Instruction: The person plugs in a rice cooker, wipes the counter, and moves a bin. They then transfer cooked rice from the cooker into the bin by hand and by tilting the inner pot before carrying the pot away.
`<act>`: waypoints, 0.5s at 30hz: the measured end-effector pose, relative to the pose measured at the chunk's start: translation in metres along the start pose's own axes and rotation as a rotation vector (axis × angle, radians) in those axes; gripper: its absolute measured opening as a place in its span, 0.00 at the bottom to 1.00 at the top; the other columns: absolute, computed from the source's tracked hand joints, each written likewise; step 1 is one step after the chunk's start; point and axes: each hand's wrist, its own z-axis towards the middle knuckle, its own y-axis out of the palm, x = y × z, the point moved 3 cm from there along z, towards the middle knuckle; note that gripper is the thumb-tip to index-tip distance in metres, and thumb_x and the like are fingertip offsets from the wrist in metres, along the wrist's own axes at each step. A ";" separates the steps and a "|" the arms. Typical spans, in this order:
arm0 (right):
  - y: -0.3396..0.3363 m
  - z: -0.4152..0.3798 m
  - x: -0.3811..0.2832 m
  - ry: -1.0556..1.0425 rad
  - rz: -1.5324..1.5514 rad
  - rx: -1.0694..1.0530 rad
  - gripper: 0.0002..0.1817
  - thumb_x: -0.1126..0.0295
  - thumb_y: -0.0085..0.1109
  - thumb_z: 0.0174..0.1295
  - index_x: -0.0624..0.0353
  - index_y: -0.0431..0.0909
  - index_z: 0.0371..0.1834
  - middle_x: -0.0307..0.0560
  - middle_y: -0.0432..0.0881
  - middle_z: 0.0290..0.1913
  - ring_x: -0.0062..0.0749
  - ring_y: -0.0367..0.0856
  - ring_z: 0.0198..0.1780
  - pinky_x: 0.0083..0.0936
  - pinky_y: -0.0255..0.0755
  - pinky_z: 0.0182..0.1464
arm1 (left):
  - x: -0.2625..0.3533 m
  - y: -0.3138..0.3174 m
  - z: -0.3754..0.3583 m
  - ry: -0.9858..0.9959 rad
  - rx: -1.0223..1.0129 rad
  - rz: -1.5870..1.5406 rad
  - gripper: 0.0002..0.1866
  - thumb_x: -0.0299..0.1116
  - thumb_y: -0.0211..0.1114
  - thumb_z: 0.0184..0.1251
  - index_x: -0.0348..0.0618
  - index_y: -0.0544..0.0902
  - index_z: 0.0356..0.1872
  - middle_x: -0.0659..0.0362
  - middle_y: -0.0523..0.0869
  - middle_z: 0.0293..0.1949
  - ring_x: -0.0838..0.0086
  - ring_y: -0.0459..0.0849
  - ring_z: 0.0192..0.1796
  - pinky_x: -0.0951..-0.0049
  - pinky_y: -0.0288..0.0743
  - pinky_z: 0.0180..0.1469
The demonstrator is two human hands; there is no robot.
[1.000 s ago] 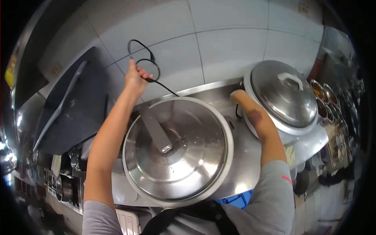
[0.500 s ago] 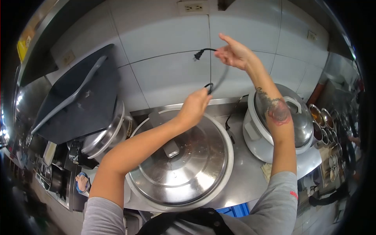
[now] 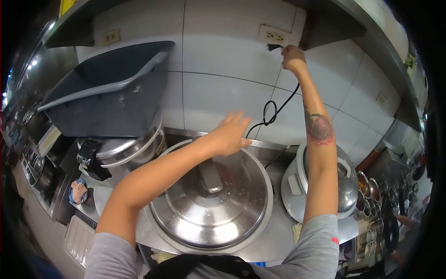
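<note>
My right hand (image 3: 293,58) is raised to the wall with its fingers closed on the black plug (image 3: 275,47), just below a wall outlet (image 3: 274,35). From there the black power cord (image 3: 272,118), with a loop in it, hangs down behind the large rice cooker. My left hand (image 3: 232,135) is held over the back of that cooker's steel lid (image 3: 213,204). Its fingers are spread and nothing is in them. A dark handle (image 3: 211,179) crosses the lid, partly hidden by my left forearm.
A grey plastic bin (image 3: 111,104) rests on a steel pot (image 3: 123,151) at left. A second cooker (image 3: 295,186) stands at right, near several metal containers (image 3: 367,186). Steel shelves (image 3: 334,28) overhang the wall. A second outlet (image 3: 110,36) sits at upper left.
My right hand has moved up to the outlet, now gripping the plug, which was dangling. My left hand has let go of the cord and opened. The view has shifted.
</note>
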 end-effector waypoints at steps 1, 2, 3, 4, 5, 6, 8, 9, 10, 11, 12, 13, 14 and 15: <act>0.001 0.004 -0.002 -0.008 0.002 -0.003 0.18 0.57 0.49 0.61 0.61 0.77 0.42 0.54 0.82 0.36 0.49 0.82 0.35 0.38 0.76 0.40 | 0.009 -0.021 -0.019 0.020 -0.015 -0.005 0.28 0.41 0.59 0.61 0.36 0.65 0.59 0.42 0.61 0.63 0.44 0.55 0.67 0.54 0.54 0.66; -0.003 0.007 -0.004 0.007 -0.029 0.172 0.19 0.56 0.47 0.61 0.61 0.77 0.42 0.58 0.80 0.41 0.53 0.79 0.42 0.41 0.73 0.45 | 0.019 -0.043 -0.042 0.043 -0.032 -0.010 0.27 0.41 0.59 0.61 0.37 0.66 0.58 0.42 0.61 0.63 0.45 0.54 0.68 0.54 0.53 0.67; -0.008 0.009 -0.007 0.024 -0.062 0.347 0.20 0.56 0.45 0.61 0.60 0.78 0.42 0.61 0.78 0.47 0.57 0.76 0.49 0.44 0.70 0.50 | 0.027 -0.060 -0.065 0.067 -0.045 -0.074 0.26 0.41 0.60 0.61 0.38 0.67 0.57 0.43 0.62 0.62 0.46 0.55 0.67 0.54 0.54 0.66; -0.009 0.003 -0.013 0.052 -0.072 0.387 0.22 0.52 0.44 0.61 0.58 0.79 0.42 0.59 0.79 0.46 0.53 0.74 0.52 0.43 0.68 0.53 | 0.034 -0.073 -0.088 0.092 -0.058 -0.139 0.26 0.41 0.60 0.61 0.39 0.68 0.57 0.44 0.63 0.62 0.46 0.56 0.67 0.54 0.54 0.66; -0.007 -0.001 -0.018 0.051 -0.070 0.387 0.22 0.52 0.44 0.61 0.58 0.79 0.42 0.59 0.79 0.46 0.53 0.74 0.52 0.43 0.68 0.53 | 0.037 -0.082 -0.111 0.111 -0.051 -0.205 0.24 0.39 0.61 0.59 0.40 0.70 0.55 0.45 0.64 0.62 0.47 0.57 0.67 0.55 0.56 0.66; -0.005 -0.005 -0.021 0.068 -0.035 0.408 0.21 0.51 0.45 0.61 0.56 0.79 0.42 0.59 0.79 0.45 0.54 0.75 0.51 0.44 0.69 0.52 | 0.040 -0.087 -0.133 0.067 -0.050 -0.292 0.23 0.37 0.63 0.57 0.41 0.72 0.54 0.47 0.65 0.61 0.48 0.59 0.66 0.56 0.57 0.65; 0.002 -0.003 -0.027 0.080 0.004 0.428 0.21 0.51 0.45 0.61 0.55 0.79 0.42 0.58 0.80 0.44 0.54 0.76 0.50 0.44 0.70 0.50 | 0.039 -0.093 -0.173 0.008 -0.044 -0.382 0.20 0.32 0.65 0.55 0.41 0.74 0.50 0.47 0.67 0.59 0.49 0.62 0.65 0.57 0.59 0.64; 0.009 -0.002 -0.026 0.139 0.050 0.489 0.21 0.51 0.45 0.62 0.54 0.79 0.42 0.57 0.80 0.43 0.54 0.77 0.48 0.44 0.71 0.49 | 0.033 -0.091 -0.193 -0.076 0.010 -0.417 0.18 0.31 0.65 0.54 0.41 0.76 0.48 0.47 0.68 0.58 0.51 0.64 0.64 0.59 0.60 0.63; 0.016 -0.001 -0.025 0.198 0.097 0.549 0.20 0.50 0.45 0.62 0.53 0.80 0.41 0.57 0.81 0.42 0.55 0.78 0.47 0.44 0.71 0.47 | 0.028 -0.088 -0.213 -0.161 0.065 -0.451 0.17 0.29 0.64 0.54 0.40 0.77 0.46 0.48 0.70 0.57 0.52 0.67 0.62 0.60 0.61 0.62; 0.022 0.001 -0.028 0.197 0.098 0.548 0.20 0.50 0.45 0.62 0.53 0.80 0.41 0.57 0.81 0.42 0.55 0.78 0.47 0.44 0.71 0.47 | 0.022 -0.087 -0.231 -0.281 0.145 -0.471 0.15 0.29 0.63 0.53 0.39 0.78 0.44 0.49 0.71 0.56 0.54 0.68 0.60 0.61 0.61 0.61; 0.028 -0.001 -0.031 0.187 0.121 0.607 0.20 0.51 0.45 0.62 0.53 0.80 0.40 0.56 0.81 0.40 0.55 0.78 0.45 0.44 0.72 0.46 | 0.017 -0.085 -0.251 -0.401 0.223 -0.490 0.13 0.28 0.62 0.53 0.38 0.79 0.41 0.50 0.73 0.54 0.56 0.70 0.58 0.63 0.61 0.60; 0.032 -0.002 -0.035 0.178 0.144 0.667 0.19 0.52 0.44 0.63 0.53 0.80 0.38 0.55 0.82 0.38 0.55 0.79 0.43 0.44 0.73 0.44 | 0.010 -0.079 -0.273 -0.486 0.295 -0.440 0.12 0.27 0.60 0.53 0.38 0.78 0.40 0.51 0.74 0.52 0.59 0.72 0.56 0.65 0.62 0.59; 0.035 -0.003 -0.037 0.180 0.142 0.666 0.19 0.52 0.44 0.63 0.53 0.80 0.38 0.55 0.82 0.38 0.55 0.79 0.43 0.44 0.73 0.44 | 0.003 -0.072 -0.294 -0.570 0.368 -0.389 0.10 0.25 0.58 0.53 0.37 0.78 0.39 0.51 0.75 0.50 0.62 0.73 0.54 0.68 0.64 0.57; 0.038 -0.004 -0.041 0.180 0.110 0.672 0.19 0.53 0.44 0.63 0.54 0.79 0.37 0.55 0.82 0.36 0.55 0.80 0.41 0.44 0.74 0.43 | -0.001 -0.064 -0.313 -0.570 0.366 -0.391 0.10 0.25 0.58 0.53 0.37 0.78 0.39 0.51 0.75 0.50 0.62 0.73 0.54 0.68 0.64 0.57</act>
